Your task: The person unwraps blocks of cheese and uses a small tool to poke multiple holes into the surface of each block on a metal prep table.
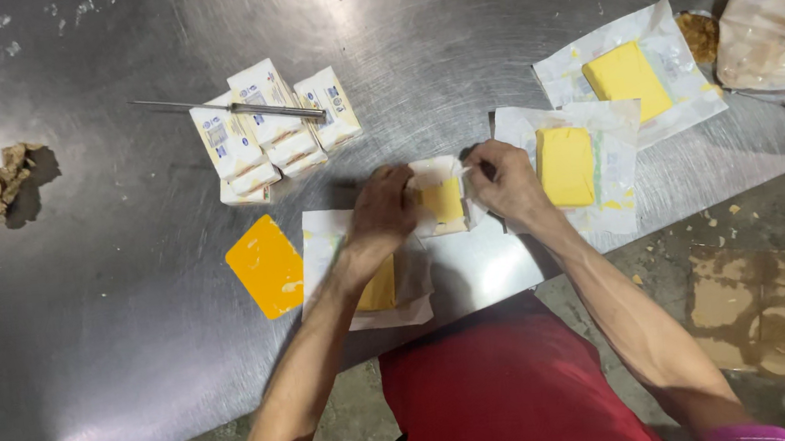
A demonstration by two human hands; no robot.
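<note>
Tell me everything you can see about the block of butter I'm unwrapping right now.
The yellow butter block is a small rectangular bar, smooth and soft-looking, lying on the steel table near its front edge. White wrapping paper is folded open around it, so only its top face shows. The left hand and right hand flank it, fingers pinching the paper on both sides.

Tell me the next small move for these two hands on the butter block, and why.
Probably peel the wrapper fully off the butter block. The left hand and right hand grip its paper from both sides, with yellow butter only partly exposed between them, while two unwrapped blocks already lie on opened papers to the right.
</note>
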